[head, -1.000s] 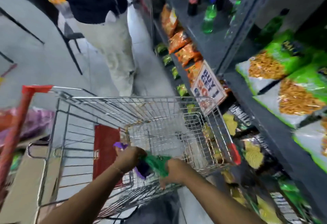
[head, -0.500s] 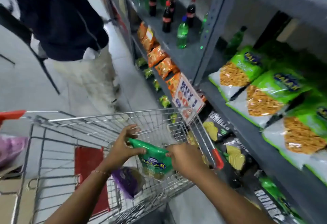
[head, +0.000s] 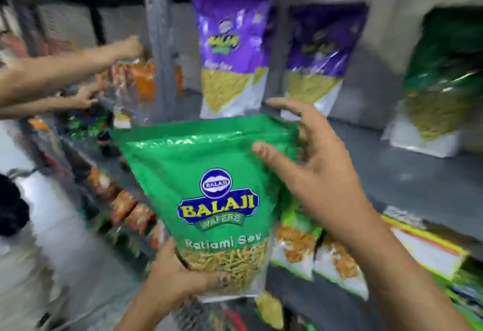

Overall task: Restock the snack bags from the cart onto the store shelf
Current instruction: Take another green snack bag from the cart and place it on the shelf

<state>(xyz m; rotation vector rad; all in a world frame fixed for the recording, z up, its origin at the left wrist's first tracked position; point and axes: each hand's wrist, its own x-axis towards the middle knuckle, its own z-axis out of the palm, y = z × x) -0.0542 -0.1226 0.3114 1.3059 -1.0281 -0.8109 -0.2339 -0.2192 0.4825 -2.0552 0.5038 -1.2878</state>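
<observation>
I hold a green Balaji Ratlami Sev snack bag [head: 209,174] upright in front of the grey shelf [head: 392,174]. My left hand [head: 180,276] grips its bottom edge. My right hand [head: 313,163] pinches its top right corner, thumb on the front and fingers spread behind. On the shelf behind stand two purple snack bags [head: 232,54] and a dark green bag [head: 439,82] at the right. The cart is out of view apart from a sliver of wire below the bag.
Another person's two arms [head: 65,74] reach from the left onto the shelf bay beyond the grey upright post [head: 156,43], among orange packets [head: 141,80]. Light green snack bags [head: 300,249] lie on the lower shelf. Orange packets [head: 130,210] fill lower shelves at left.
I have lifted the green bag out of the cart up to shelf height, and my view swung from the cart to the shelf. My right hand moved to the bag's top.
</observation>
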